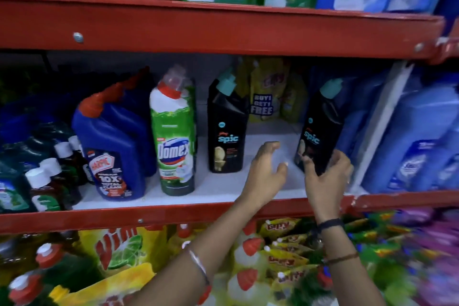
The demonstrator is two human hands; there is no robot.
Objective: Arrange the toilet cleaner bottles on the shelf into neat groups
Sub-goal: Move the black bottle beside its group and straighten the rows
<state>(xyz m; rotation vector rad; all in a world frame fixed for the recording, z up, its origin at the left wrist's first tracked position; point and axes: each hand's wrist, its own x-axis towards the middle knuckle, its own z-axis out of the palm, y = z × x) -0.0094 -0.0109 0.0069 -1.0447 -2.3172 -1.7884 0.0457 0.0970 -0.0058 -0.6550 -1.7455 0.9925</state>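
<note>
Nearest the camera were the person's two forearms, bangles and threads on the wrists, reaching up over the red front lip (173, 216) of the white shelf (223, 189). The right hand (325, 176) was wrapped around the base of a black Spic bottle (320, 126), thumb on the front label and fingers behind it. The left hand (267, 169) hovered just left of that bottle with fingers spread and gripping nothing.

The held bottle leaned to the right, its teal cap tipped toward the blue refill packs (422, 136) on its far side. Whether its base touched the shelf could not be told. A second Spic bottle (227, 129) stood upright further left of it, with a bare gap between the two. Left of that stood a green Domex bottle (173, 131), then the blue Harpic bottles (111, 146) with red angled caps.

The grip sat low on a tall, narrow bottle, so the top could swing and the bottle could tip or slip as it travelled across the gap. Pushed too far, it might knock its upright twin into the Domex bottle. The front lip was close below, and a fumble there could send the bottle off the shelf.

The Spic bottles were glossy black with teal lettering and slanted teal caps, and looked slick to hold.
</note>
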